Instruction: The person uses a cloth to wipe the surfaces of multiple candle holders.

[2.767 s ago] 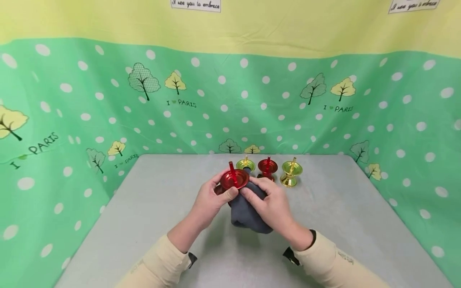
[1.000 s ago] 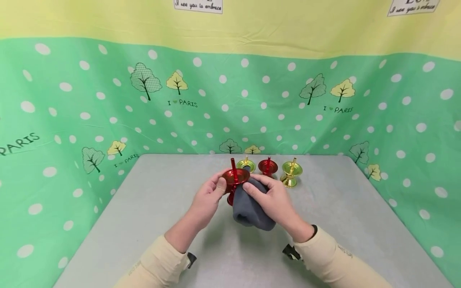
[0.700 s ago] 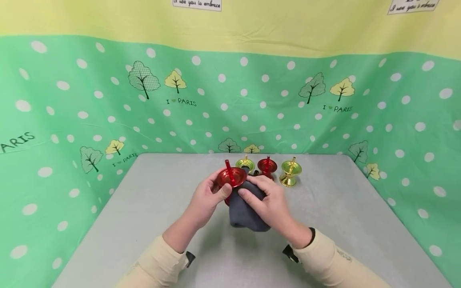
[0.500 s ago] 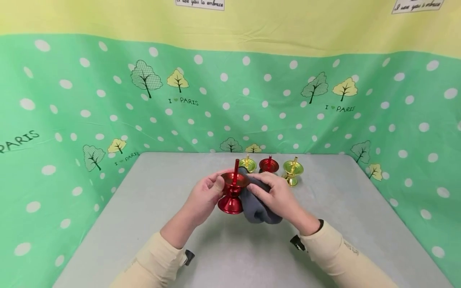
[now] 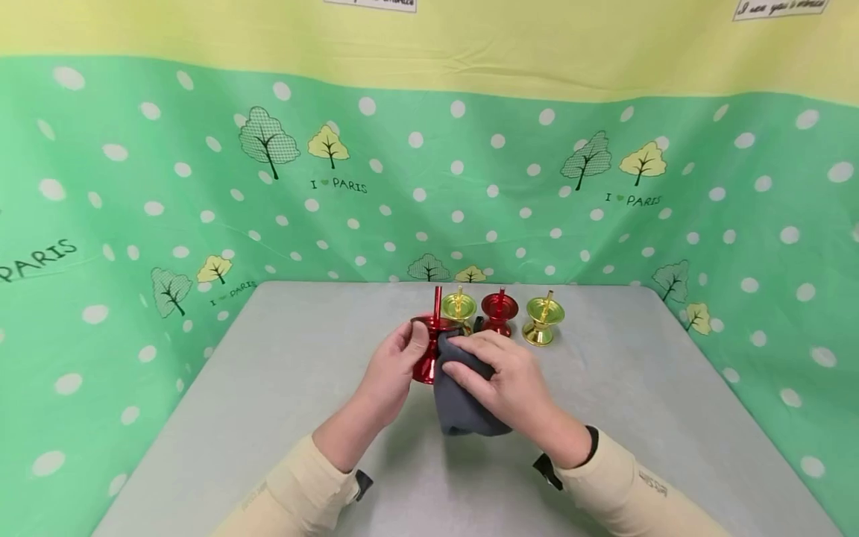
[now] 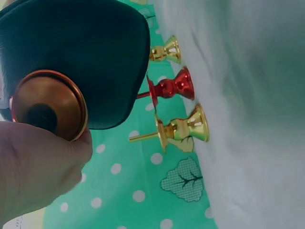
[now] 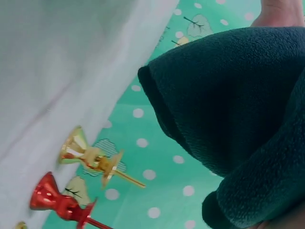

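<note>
My left hand (image 5: pixel 385 377) grips a shiny red candle holder (image 5: pixel 424 368) by its dish, thumb at the near rim. The holder is raised over the table, its thin red tube pointing up. In the left wrist view the round underside of its base (image 6: pixel 66 107) faces the camera. My right hand (image 5: pixel 513 382) pinches a dark grey cloth (image 5: pixel 464 409), laid against the holder's right side and covering part of its dish and stem. The cloth hangs down below the fingers. In the right wrist view the cloth (image 7: pixel 224 95) hides the holder and most of both hands.
Behind the hands, a gold candle holder (image 5: pixel 459 306), a red one (image 5: pixel 499 307) and another gold one (image 5: pixel 539 333) stand upright in a row on the grey table (image 5: pixel 268 388). A green dotted curtain (image 5: pixel 376 246) hangs along the table's back and sides.
The red candle holder has been turned and tilted several ways in my left hand. Over the last half second the cloth has moved left, across the holder's right side.
</note>
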A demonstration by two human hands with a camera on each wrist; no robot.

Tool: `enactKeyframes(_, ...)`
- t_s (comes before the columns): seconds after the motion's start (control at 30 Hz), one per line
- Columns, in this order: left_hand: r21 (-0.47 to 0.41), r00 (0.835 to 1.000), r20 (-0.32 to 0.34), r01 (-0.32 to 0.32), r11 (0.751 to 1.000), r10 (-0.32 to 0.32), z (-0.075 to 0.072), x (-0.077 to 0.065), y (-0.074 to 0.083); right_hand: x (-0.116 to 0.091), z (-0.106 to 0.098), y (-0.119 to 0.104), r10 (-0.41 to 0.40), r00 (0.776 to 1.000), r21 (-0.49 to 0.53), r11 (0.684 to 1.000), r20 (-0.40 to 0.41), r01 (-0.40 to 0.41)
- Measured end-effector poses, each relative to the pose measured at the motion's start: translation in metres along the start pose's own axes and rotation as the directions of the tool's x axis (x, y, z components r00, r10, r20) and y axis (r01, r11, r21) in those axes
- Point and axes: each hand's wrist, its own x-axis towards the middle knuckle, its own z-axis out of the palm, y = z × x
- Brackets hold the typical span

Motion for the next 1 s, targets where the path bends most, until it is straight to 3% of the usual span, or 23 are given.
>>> enactKeyframes(0.23,-0.097,0.996,0.084,0.005,0.995,0.003,-0.007,-0.001,0.005,0.008,-0.001,0.000,-0.086,0.994,-0.091,0.993,-0.063,0.080)
enactKeyframes(0.4,-0.123,1.000,0.021,0.008,0.992,-0.005,-0.010,0.000,0.007,0.004,-0.002,0.014,-0.053,0.998,-0.166,0.985,-0.042,0.045)
enactKeyframes(0.53,-0.127,0.998,-0.050,0.031,0.991,-0.038,-0.005,0.000,0.005,-0.004,-0.002,0.015,-0.070,0.995,-0.100,0.993,-0.070,0.063)
enactKeyframes(0.67,-0.121,1.000,-0.003,0.029,0.992,-0.030,-0.001,0.000,0.005,-0.002,-0.001,0.008,-0.118,0.987,-0.055,0.992,-0.106,0.113)
enactKeyframes(0.83,-0.067,0.997,0.073,0.022,0.998,-0.017,-0.004,-0.002,0.009,0.005,-0.002,0.004,-0.142,0.981,-0.091,0.987,-0.129,0.131)
enactKeyframes(1.0,0.079,0.997,0.071,0.032,0.996,-0.038,-0.009,-0.001,0.006,0.007,-0.006,0.011,-0.081,0.993,-0.166,0.984,-0.089,0.065)
